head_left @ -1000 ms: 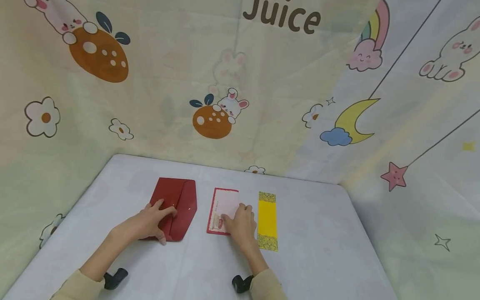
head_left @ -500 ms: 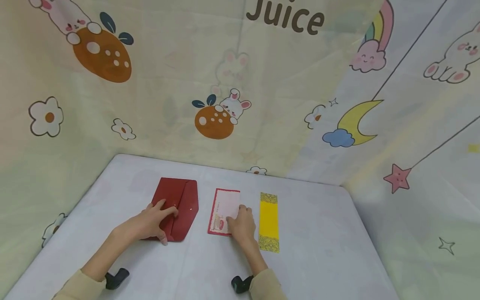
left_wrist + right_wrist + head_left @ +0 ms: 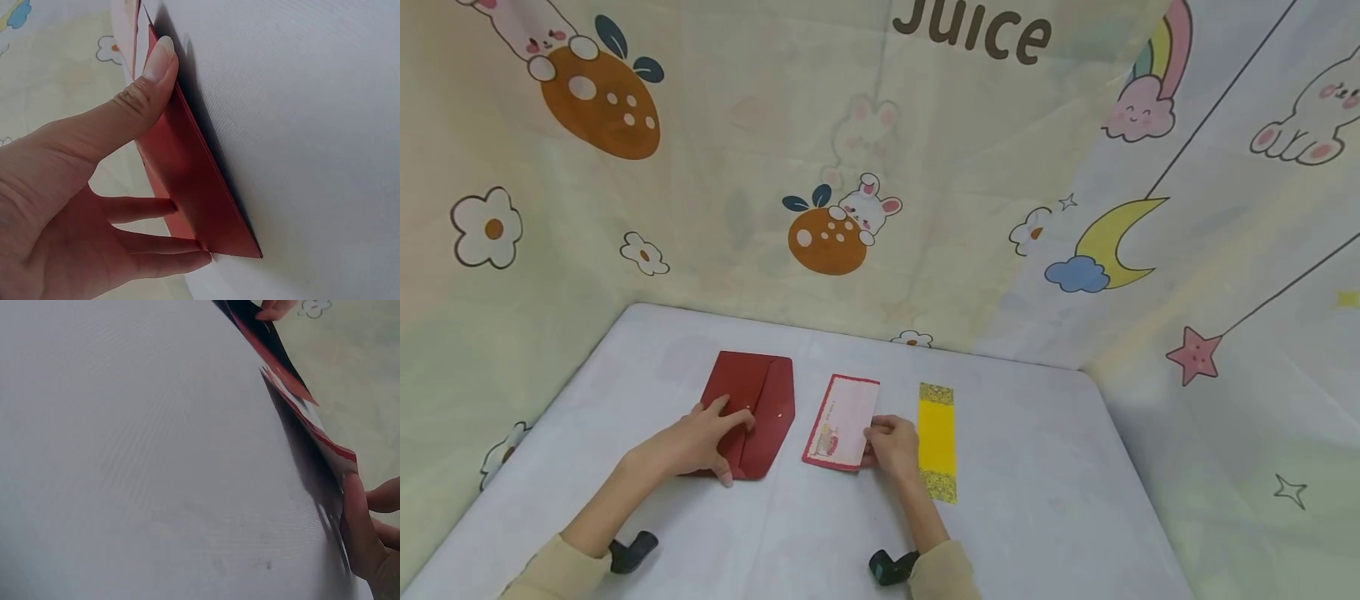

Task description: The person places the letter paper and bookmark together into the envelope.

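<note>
A dark red envelope (image 3: 772,392) with a pointed flap lies at the left of the table. My left hand (image 3: 700,437) rests on it with fingers spread. In the left wrist view, the thumb lies along the edge of the envelope (image 3: 194,181) and the other fingertips touch its face. To its right is a pale pink card (image 3: 848,404) with a red border and a small printed picture low on it. My right hand (image 3: 895,446) pinches this card at its right edge. The right wrist view shows the card (image 3: 334,456) slanting up to the thumb and fingers, a shadow under it.
A yellow paper strip (image 3: 936,433) with patterned ends lies just right of my right hand. The white table (image 3: 1030,492) is bordered behind and at the sides by a printed cloth (image 3: 722,275). A black device (image 3: 634,552) sits at the left wrist.
The right hand has shifted from resting over the card to pinching its right edge. The card is now tilted, its lower end swung slightly left. The left hand stays on the envelope.
</note>
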Demonstrator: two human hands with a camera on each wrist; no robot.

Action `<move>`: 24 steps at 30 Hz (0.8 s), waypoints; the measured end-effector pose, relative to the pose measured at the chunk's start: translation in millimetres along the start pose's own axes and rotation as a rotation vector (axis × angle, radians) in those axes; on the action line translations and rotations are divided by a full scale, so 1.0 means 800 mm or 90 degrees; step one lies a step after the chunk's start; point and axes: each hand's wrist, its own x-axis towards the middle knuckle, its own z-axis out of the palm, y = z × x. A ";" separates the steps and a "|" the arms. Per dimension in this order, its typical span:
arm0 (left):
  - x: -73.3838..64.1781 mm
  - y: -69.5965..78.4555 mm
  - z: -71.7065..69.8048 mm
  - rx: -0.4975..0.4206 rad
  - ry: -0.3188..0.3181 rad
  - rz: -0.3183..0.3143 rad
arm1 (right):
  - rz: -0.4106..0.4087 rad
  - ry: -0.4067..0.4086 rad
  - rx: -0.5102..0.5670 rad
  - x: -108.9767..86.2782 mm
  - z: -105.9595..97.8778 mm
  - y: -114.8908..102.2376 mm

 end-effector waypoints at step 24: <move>-0.002 -0.001 -0.002 0.006 0.009 0.013 | 0.001 -0.068 0.150 -0.001 -0.003 0.007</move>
